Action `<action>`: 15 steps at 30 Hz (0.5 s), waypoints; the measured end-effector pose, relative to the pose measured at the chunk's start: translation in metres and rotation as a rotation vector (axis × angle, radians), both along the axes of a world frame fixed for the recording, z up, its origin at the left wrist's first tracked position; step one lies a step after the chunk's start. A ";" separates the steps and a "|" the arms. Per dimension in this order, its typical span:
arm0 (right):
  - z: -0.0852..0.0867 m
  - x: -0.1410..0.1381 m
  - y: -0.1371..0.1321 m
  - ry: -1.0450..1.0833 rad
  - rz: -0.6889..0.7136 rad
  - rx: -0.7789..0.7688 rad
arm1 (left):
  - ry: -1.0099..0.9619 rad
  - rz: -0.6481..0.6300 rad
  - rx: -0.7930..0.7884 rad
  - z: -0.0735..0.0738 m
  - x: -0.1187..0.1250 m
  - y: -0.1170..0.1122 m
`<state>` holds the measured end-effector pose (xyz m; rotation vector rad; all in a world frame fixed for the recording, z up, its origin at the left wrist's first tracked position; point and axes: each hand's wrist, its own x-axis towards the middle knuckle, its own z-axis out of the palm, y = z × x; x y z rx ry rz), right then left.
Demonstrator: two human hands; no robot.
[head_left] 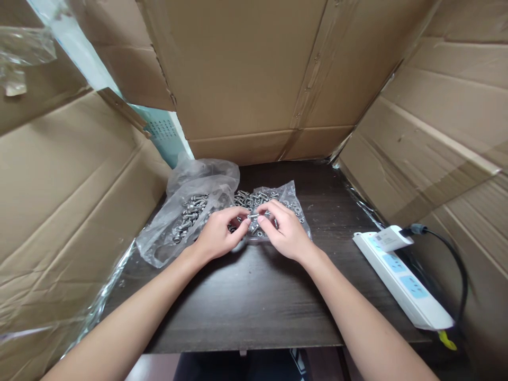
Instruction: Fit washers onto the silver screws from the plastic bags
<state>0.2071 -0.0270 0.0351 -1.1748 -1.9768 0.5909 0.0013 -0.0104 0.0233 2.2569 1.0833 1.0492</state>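
Centrally in the frame, a small bolt (254,216) spans the narrow gap between the two hands, its long axis running nearly level from left to right. Its left end meets the thumb and forefinger of the left hand (219,232), which pinch it; its right end is pinched the same way by the right hand (286,230). So the bolt lies to the right of one hand and to the left of the other, in line with both sets of fingertips, and neither hand is clearly nearer. Whether a nut or washer sits on it is too small to tell. Just beyond and beneath the fingers, loose hardware (243,199) lies on a flat bag (292,191); left of centre, a crumpled bag (202,168) holds more bolts (191,212). Both bags rest on the dark desk (254,301).
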 end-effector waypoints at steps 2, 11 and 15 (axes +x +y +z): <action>-0.001 0.000 0.000 0.007 0.004 -0.008 | -0.001 0.001 0.002 0.000 0.000 0.000; 0.000 -0.001 0.002 0.017 0.008 0.028 | -0.018 -0.007 -0.020 0.000 0.001 -0.001; 0.001 -0.001 0.000 0.034 -0.002 -0.010 | -0.013 -0.003 -0.013 0.001 0.001 0.000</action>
